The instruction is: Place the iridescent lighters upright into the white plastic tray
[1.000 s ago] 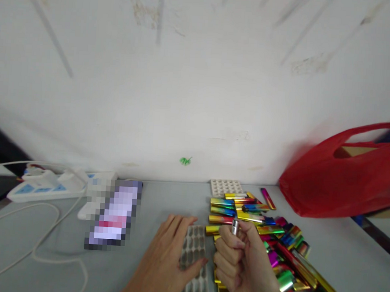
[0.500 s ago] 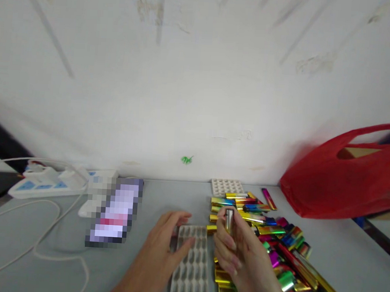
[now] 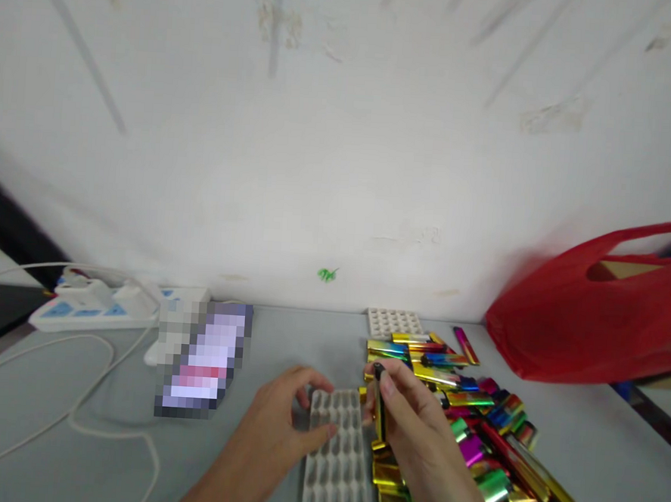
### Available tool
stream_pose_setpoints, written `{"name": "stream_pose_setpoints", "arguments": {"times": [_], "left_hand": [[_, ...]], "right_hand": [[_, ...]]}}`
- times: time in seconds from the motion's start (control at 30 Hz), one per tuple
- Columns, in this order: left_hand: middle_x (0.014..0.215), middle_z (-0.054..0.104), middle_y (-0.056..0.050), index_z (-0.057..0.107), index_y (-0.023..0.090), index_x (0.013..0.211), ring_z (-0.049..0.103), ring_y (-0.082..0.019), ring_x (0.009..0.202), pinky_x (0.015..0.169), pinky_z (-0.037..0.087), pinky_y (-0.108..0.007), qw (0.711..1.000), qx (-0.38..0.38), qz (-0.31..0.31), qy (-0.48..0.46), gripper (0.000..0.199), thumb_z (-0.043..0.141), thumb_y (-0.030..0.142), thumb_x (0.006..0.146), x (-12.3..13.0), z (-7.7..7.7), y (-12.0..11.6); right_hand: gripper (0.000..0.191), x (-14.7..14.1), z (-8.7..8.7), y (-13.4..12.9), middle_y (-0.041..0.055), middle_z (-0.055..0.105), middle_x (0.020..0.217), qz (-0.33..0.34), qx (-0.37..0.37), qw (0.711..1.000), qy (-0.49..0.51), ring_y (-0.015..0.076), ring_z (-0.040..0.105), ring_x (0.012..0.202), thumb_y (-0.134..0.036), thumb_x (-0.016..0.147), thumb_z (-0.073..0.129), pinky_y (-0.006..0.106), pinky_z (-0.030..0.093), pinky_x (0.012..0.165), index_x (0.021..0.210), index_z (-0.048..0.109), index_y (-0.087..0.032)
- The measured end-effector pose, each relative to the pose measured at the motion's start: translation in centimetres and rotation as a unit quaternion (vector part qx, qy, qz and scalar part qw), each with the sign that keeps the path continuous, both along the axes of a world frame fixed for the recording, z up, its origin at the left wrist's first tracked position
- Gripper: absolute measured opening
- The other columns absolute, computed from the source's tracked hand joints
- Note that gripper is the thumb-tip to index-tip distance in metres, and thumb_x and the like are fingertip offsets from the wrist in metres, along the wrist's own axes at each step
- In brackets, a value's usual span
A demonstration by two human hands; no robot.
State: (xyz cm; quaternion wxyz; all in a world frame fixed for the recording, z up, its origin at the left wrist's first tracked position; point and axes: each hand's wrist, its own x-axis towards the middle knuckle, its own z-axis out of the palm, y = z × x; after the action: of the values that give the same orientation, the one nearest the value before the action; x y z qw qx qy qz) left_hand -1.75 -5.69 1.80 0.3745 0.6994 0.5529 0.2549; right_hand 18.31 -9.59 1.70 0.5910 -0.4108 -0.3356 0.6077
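Observation:
My right hand is closed on a slim gold lighter, held nearly upright, its black end at the top between thumb and fingers. To the left, my left hand is open, its thumb and fingers apart at the edge of a pale slotted tray. The thumb lies over the tray's upper left part; I cannot tell whether it presses on it. The visible slots hold no lighters. Shiny lighters in gold, red, green, blue and pink form a pile under and around my right hand, which hides part of it.
A second pale tray with round holes lies by the wall. At the right edge leans a red bag. On the left are a blurred-out phone, a white power strip and a loose white cable.
The lighter in my right hand has turned, so its narrow side and black end show instead of the silver cap. My left hand stays by the tray. The whole view has shifted slightly.

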Motion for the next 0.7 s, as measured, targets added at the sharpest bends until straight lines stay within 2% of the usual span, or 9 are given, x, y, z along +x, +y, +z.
{"name": "stream_pose_setpoints", "arguments": {"times": [0.17, 0.4, 0.5, 0.7], "left_hand": [[0.09, 0.072, 0.0, 0.08, 0.024, 0.115, 0.064, -0.024, 0.077, 0.074, 0.048, -0.033, 1.0, -0.017, 0.014, -0.007, 0.043, 0.085, 0.025, 0.072, 0.2, 0.0, -0.2], [0.098, 0.076, -0.001, 0.078, 0.024, 0.115, 0.066, -0.025, 0.083, 0.081, 0.049, -0.034, 1.0, -0.01, 0.011, -0.019, 0.043, 0.085, 0.022, 0.073, 0.1, -0.2, -0.2], [0.09, 0.074, 0.001, 0.077, 0.023, 0.116, 0.065, -0.024, 0.08, 0.078, 0.048, -0.034, 0.999, -0.017, 0.009, -0.028, 0.043, 0.084, 0.024, 0.074, 0.1, -0.4, -0.2], [0.072, 0.064, 0.006, 0.074, 0.02, 0.116, 0.063, -0.023, 0.069, 0.072, 0.045, -0.032, 0.998, -0.037, 0.004, -0.054, 0.04, 0.082, 0.032, 0.079, 0.1, -0.4, -0.2]], "right_hand": [[0.038, 0.2, 0.4, 0.0, 0.0006, 0.066, 0.088, -0.006, 0.046, 0.99, -0.13, 0.0182, 0.058, 0.083, -0.058, 0.095, 0.083, 0.028, 0.047, 0.079, 0.111, 0.079, -0.023], [0.034, 0.0, 0.0, -0.7, 0.0036, 0.075, 0.103, 0.011, 0.081, 0.963, -0.258, 0.0242, 0.069, 0.099, -0.056, 0.102, 0.074, 0.031, 0.052, 0.087, 0.124, 0.078, -0.03], [0.033, 0.1, -0.5, -0.9, 0.005, 0.077, 0.112, 0.02, 0.098, 0.939, -0.329, 0.0268, 0.07, 0.108, -0.054, 0.105, 0.07, 0.034, 0.051, 0.093, 0.13, 0.077, -0.034], [0.027, 0.1, -0.7, -0.9, 0.0053, 0.078, 0.115, 0.045, 0.159, 0.902, -0.398, 0.0263, 0.071, 0.107, -0.046, 0.109, 0.065, 0.035, 0.052, 0.095, 0.132, 0.077, -0.035]]}}
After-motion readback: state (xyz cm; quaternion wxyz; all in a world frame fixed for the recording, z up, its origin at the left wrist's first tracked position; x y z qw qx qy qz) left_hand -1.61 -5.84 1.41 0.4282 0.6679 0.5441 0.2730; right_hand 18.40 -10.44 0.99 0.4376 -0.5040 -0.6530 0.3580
